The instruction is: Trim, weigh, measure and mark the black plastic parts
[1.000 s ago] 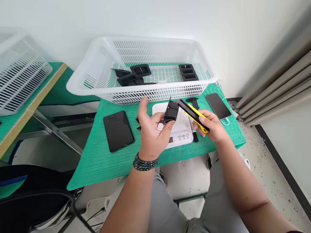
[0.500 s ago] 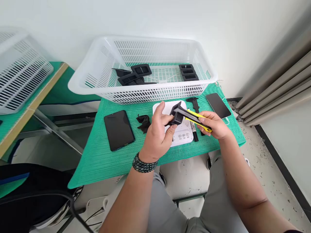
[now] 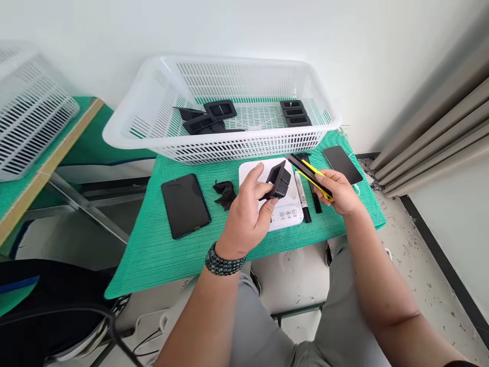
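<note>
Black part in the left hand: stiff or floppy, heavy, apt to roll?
Probably stiff: the black part keeps its boxy shape pinched in the left hand. Likely light: hollow, carried by that pinch alone. Flat sides, so it shouldn't roll.

One knife (image 3: 307,174), two phones (image 3: 185,205), two baskets (image 3: 229,62)
</note>
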`<move>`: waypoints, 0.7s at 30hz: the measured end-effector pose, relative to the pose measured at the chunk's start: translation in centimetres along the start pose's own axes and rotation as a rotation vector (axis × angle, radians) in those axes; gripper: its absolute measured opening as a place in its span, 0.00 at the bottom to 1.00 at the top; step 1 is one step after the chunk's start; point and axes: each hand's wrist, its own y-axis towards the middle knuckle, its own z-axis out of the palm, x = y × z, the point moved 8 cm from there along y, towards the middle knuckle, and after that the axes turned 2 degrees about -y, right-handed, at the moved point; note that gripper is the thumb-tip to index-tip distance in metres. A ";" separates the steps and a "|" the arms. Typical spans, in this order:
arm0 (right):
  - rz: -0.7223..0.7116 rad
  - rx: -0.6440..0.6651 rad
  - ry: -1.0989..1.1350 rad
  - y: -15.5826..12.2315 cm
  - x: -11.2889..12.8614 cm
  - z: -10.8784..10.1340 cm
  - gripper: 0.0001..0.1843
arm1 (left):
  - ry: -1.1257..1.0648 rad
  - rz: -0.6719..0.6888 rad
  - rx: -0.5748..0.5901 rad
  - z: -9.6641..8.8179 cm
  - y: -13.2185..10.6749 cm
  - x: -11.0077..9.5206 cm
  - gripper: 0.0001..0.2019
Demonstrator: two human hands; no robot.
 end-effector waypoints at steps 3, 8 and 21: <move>0.016 0.088 0.006 -0.2 0.0 0.6 0.26 | 0.007 0.004 0.000 0.0 0.0 0.0 0.34; -0.013 -0.052 -0.119 0.1 -0.1 -0.7 0.23 | 0.004 -0.040 -0.008 -0.1 0.0 0.4 0.35; -0.011 -0.315 -1.248 -0.1 -1.1 -2.0 0.28 | 0.060 -0.153 -0.015 -0.4 -0.1 1.6 0.34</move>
